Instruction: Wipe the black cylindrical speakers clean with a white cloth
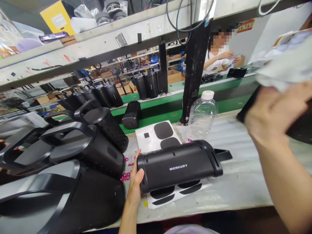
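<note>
My left hand (135, 182) is closed around the left end of a black portable speaker (180, 167) marked MERKURY, its thumb on the near side. The speaker lies on its side, with its carry handle (223, 155) pointing right. Beneath and behind it are white sheets (143, 138) bearing dark rounded pads (163, 130). My right hand (270, 113) is raised at the right, apart from the speaker and blurred by motion. A white crumpled cloth (280, 66) appears held in it, though the fingers are mostly hidden.
Several upright black speakers (80, 143) with handles crowd the left side. A clear bottle (203, 113) with a white cap stands behind, near a dark post (196, 71). Another speaker (131, 114) lies on the green conveyor (168, 112). A shelf (95, 44) crosses above; a co-worker (219, 55) sits beyond.
</note>
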{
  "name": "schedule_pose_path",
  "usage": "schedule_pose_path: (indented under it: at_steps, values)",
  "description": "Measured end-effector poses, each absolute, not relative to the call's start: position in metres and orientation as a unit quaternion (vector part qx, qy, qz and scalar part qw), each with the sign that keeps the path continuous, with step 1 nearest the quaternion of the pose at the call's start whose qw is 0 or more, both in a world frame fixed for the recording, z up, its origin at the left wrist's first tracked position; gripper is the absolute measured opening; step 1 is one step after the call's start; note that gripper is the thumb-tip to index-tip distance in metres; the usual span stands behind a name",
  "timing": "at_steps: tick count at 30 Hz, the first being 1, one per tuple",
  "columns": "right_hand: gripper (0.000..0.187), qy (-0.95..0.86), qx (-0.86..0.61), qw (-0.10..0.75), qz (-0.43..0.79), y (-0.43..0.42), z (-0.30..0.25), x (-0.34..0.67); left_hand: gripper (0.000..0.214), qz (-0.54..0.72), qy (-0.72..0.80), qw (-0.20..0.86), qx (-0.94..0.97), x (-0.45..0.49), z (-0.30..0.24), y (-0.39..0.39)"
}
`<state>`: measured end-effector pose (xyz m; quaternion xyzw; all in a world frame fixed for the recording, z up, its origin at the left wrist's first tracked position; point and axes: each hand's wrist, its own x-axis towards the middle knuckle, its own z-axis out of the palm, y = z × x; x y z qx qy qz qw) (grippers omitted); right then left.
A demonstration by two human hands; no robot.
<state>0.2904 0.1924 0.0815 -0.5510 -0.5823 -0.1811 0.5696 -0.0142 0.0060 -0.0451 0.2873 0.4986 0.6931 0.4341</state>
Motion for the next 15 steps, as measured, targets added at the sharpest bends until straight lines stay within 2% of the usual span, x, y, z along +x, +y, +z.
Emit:
schedule_pose_path:
  at_steps: [2, 4, 6, 12, 15]
  values:
    - [0.048, -0.716, -0.501, 0.445, -0.197, 0.215, 0.105, 0.266, 0.077, 0.693, 0.502, 0.436, 0.280, -0.014, -0.045, 0.005]
    - [0.041, -0.801, -0.474, 0.330, -0.158, 0.227, 0.114, 0.245, 0.082, 0.690, 0.503, 0.446, 0.269, -0.013, -0.045, 0.005]
    - [0.037, -0.822, -0.477, 0.282, -0.133, 0.228, 0.114, 0.232, 0.090, 0.687, 0.502, 0.454, 0.262, -0.013, -0.043, 0.005]
    - [0.032, -0.789, -0.526, 0.304, -0.093, 0.213, 0.110, 0.252, 0.103, 0.693, 0.491, 0.466, 0.247, -0.009, -0.042, 0.006]
    - [0.027, -0.726, -0.562, 0.393, -0.049, 0.223, 0.102, 0.287, 0.103, 0.695, 0.494, 0.460, 0.247, -0.008, -0.043, 0.007]
